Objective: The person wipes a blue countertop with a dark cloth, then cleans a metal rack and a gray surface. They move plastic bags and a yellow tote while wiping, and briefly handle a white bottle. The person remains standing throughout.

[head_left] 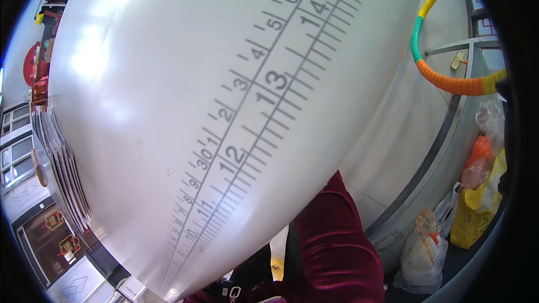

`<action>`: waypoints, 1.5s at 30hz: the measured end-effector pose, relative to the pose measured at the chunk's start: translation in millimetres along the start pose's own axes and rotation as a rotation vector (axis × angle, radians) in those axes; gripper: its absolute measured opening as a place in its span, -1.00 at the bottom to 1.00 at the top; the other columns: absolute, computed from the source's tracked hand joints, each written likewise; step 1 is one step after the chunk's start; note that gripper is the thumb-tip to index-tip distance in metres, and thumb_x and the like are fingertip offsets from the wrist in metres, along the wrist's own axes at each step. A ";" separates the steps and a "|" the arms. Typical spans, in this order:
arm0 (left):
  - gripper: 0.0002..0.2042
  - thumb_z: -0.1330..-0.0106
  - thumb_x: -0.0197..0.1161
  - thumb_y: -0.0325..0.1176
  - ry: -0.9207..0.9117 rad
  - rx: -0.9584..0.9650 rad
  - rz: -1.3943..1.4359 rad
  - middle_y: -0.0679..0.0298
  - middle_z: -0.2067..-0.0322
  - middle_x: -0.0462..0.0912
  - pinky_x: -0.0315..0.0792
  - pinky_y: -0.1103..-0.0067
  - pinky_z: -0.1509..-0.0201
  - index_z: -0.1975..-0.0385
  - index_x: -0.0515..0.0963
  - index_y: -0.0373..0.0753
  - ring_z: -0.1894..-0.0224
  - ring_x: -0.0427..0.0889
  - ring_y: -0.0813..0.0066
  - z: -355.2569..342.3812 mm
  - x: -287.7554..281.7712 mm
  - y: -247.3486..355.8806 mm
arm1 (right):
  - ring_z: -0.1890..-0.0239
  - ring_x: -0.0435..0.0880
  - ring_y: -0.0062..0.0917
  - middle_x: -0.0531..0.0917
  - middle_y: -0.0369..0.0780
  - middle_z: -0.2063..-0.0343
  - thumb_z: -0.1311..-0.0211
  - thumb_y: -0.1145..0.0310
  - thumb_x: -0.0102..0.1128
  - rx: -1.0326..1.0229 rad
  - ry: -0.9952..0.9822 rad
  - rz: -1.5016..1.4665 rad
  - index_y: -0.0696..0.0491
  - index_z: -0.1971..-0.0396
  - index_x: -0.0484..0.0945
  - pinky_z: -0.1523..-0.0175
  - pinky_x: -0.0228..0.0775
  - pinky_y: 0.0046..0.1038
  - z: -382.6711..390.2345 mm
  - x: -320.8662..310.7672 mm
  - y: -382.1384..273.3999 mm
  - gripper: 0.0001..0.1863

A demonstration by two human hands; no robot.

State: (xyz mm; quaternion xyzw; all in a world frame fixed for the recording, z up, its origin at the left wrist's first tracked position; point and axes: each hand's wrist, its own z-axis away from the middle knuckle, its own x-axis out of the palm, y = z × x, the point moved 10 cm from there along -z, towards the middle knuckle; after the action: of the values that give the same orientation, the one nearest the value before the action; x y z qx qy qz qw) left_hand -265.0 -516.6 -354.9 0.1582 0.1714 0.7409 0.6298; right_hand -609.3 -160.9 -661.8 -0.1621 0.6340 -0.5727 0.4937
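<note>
A wide, glossy white ruler point(140, 134) fills most of the head view, very close and slanting from lower left to upper right. Dark graduation lines and figures in two scales run along it. A dark red velvety sleeve point(342, 235) rises from the lower edge and passes behind the ruler's right edge. No hand shows; the ruler covers where that arm leads, so what grips it, if anything, is hidden. Beside the ruler's left edge is a grey pleated or layered thing point(64, 163), its kind unclear.
At right hangs a ribbed hoop point(416, 39) in orange, yellow and green. Below it stand a yellow bag point(477, 213), a clear bag with an orange one inside point(477, 160), and a whitish plastic bag point(421, 258). A brown door point(53, 235) is at lower left.
</note>
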 end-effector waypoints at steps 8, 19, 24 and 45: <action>-0.51 -0.17 0.11 -0.53 -0.016 0.027 -0.048 0.13 -0.08 0.51 0.31 0.42 -0.29 -0.17 0.33 -0.35 -0.14 0.49 0.29 -4.9 1.5 6.0 | 0.24 0.60 -0.09 0.62 -0.06 0.32 -0.06 0.34 0.13 -0.023 0.018 -0.017 0.00 0.14 0.44 0.13 0.45 -0.19 -11.9 10.6 -4.1 -0.69; -0.47 -0.13 0.20 -0.49 -0.148 0.024 -0.165 0.20 -0.02 0.52 0.32 0.46 -0.24 -0.17 0.35 -0.31 -0.07 0.50 0.33 -15.3 -3.5 1.2 | 0.21 0.63 -0.15 0.62 0.00 0.30 -0.06 0.37 0.12 0.074 -0.021 -0.175 0.06 0.15 0.50 0.12 0.45 -0.23 111.3 -67.1 -27.3 -0.69; -0.46 -0.13 0.20 -0.51 -0.309 0.109 -0.228 0.20 -0.05 0.50 0.32 0.48 -0.25 -0.18 0.30 -0.33 -0.08 0.50 0.33 4.9 42.9 25.9 | 0.38 0.57 -0.48 0.59 -0.21 0.43 -0.05 0.25 0.30 0.004 -0.416 -0.518 0.10 0.10 0.42 0.24 0.46 -0.39 290.4 -97.9 -101.3 -0.57; -0.50 -0.15 0.23 -0.50 -0.614 0.047 -0.493 0.22 -0.04 0.49 0.32 0.50 -0.20 -0.15 0.33 -0.31 -0.06 0.49 0.38 48.1 82.9 -23.5 | 0.40 0.54 -0.64 0.59 -0.27 0.26 -0.05 0.25 0.41 0.402 0.354 -0.439 0.12 -0.06 0.41 0.22 0.47 -0.53 495.6 -334.5 -33.2 -0.41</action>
State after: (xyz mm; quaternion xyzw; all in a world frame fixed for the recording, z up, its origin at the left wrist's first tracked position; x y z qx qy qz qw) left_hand -235.6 -428.6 -321.1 0.3408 0.0248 0.4816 0.8071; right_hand -65.0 -193.2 -413.9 -0.0921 0.5342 -0.7980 0.2632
